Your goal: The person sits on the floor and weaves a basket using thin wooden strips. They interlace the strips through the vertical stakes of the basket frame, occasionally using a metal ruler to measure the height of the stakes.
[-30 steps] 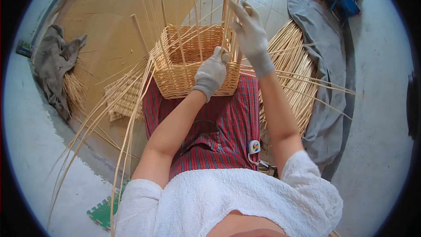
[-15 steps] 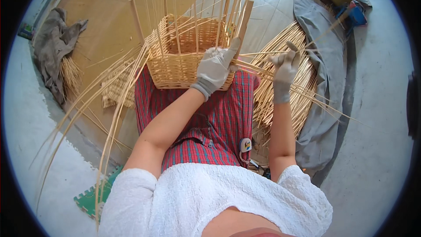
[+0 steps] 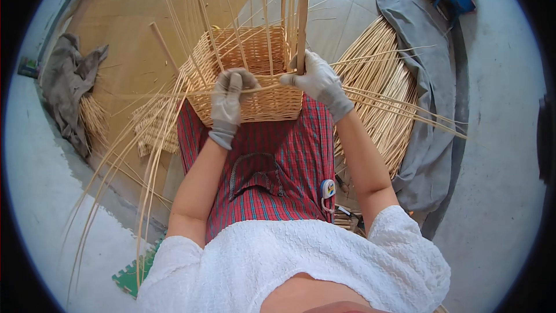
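A half-woven wicker basket [image 3: 272,107] rests on my lap, with thin upright stakes and flat wooden corner posts [image 3: 302,35] rising from it. Both my hands wear pale grey gloves. At the basket's front wall, my left hand [image 3: 230,101] has its fingers curled on a wicker strand [image 3: 267,87] that runs across the wall. My right hand [image 3: 317,81] is closed at the near right corner, its thumb pressing the strand by the post. The fingers behind that post are partly hidden. Long loose strands [image 3: 153,174] trail off the basket's left side, and others [image 3: 399,106] stick out right.
On the right lies a large bundle of wicker rods [image 3: 376,98], beside a grey cloth [image 3: 425,98]. Another grey cloth [image 3: 72,93] covers rods at the left. A flat woven piece [image 3: 156,124] sits left of my lap; a green mat [image 3: 130,275] is at lower left.
My left hand has left the corner post and moved left along the front wall. My right hand has come in from over the rod bundle to the corner. The basket has shifted slightly left.
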Demonstrator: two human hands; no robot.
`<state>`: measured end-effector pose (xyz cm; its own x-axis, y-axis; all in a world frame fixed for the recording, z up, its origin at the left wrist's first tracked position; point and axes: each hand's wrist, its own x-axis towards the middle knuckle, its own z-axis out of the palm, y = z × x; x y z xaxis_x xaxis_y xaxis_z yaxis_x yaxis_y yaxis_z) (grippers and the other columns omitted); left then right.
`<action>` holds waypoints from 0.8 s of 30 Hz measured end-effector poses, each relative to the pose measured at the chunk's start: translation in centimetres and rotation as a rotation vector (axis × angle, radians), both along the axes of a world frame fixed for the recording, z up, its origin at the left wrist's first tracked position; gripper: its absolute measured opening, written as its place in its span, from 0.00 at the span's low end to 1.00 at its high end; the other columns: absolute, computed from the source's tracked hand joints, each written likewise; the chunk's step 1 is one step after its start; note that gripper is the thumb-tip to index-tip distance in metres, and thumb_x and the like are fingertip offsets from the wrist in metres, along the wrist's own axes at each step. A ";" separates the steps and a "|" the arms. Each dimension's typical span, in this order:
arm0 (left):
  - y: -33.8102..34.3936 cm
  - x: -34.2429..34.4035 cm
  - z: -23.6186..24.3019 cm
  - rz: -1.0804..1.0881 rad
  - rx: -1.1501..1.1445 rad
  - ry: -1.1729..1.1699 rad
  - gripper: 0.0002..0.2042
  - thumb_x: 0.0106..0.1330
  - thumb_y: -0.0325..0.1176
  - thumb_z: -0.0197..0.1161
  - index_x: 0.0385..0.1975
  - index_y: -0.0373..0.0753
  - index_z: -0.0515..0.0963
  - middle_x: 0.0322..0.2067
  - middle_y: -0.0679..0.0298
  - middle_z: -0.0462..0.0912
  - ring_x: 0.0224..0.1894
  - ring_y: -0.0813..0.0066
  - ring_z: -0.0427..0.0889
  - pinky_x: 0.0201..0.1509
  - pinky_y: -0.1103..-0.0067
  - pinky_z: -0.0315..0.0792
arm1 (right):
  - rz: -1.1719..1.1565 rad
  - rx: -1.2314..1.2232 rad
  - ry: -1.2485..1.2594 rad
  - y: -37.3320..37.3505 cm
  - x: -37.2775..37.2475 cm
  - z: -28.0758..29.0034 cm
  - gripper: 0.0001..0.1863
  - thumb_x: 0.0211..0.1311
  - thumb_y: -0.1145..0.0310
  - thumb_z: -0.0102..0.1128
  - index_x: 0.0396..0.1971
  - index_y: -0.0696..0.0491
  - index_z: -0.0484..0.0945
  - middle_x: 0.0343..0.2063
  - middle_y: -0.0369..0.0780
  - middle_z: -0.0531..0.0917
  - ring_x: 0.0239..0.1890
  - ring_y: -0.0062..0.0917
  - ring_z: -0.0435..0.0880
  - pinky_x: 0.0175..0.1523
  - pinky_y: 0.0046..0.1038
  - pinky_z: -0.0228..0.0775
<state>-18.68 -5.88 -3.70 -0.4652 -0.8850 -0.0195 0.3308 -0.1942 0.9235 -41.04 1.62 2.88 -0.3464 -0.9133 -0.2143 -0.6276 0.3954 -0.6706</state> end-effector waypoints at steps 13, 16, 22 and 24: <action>-6.6 -17.7 12.7 -0.332 -0.164 0.152 0.29 0.80 0.53 0.51 0.61 0.28 0.72 0.54 0.49 0.83 0.53 0.62 0.86 0.64 0.70 0.79 | -0.436 -0.324 0.672 -0.6 3.9 -4.8 0.16 0.66 0.51 0.64 0.38 0.50 0.77 0.35 0.42 0.80 0.37 0.38 0.84 0.40 0.42 0.77; -5.0 -16.5 8.5 -0.200 -0.391 0.095 0.24 0.74 0.43 0.61 0.64 0.37 0.74 0.58 0.51 0.80 0.61 0.58 0.80 0.66 0.71 0.74 | -0.464 -0.322 0.648 -1.4 4.1 -3.8 0.15 0.66 0.54 0.65 0.33 0.51 0.78 0.32 0.44 0.81 0.36 0.42 0.85 0.40 0.43 0.76; 2.4 -0.7 4.5 0.086 -1.025 -0.431 0.17 0.71 0.25 0.64 0.58 0.35 0.78 0.53 0.50 0.83 0.58 0.60 0.81 0.66 0.67 0.73 | -0.398 -0.254 0.547 0.6 2.0 -2.6 0.14 0.68 0.55 0.63 0.41 0.51 0.77 0.34 0.44 0.82 0.38 0.42 0.85 0.44 0.41 0.78; 0.8 6.8 -2.7 0.428 -0.708 -0.564 0.15 0.71 0.26 0.65 0.56 0.34 0.79 0.53 0.52 0.83 0.57 0.61 0.81 0.63 0.68 0.74 | -0.394 -0.198 0.523 1.2 2.9 -2.4 0.14 0.69 0.57 0.64 0.46 0.51 0.79 0.37 0.44 0.83 0.40 0.41 0.85 0.47 0.40 0.79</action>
<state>-11.88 -5.08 -6.39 -0.1894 -0.8691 0.4570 -0.2777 0.4938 0.8240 -38.11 2.77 0.50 -0.6733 -0.7027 0.2301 -0.7234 0.5618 -0.4013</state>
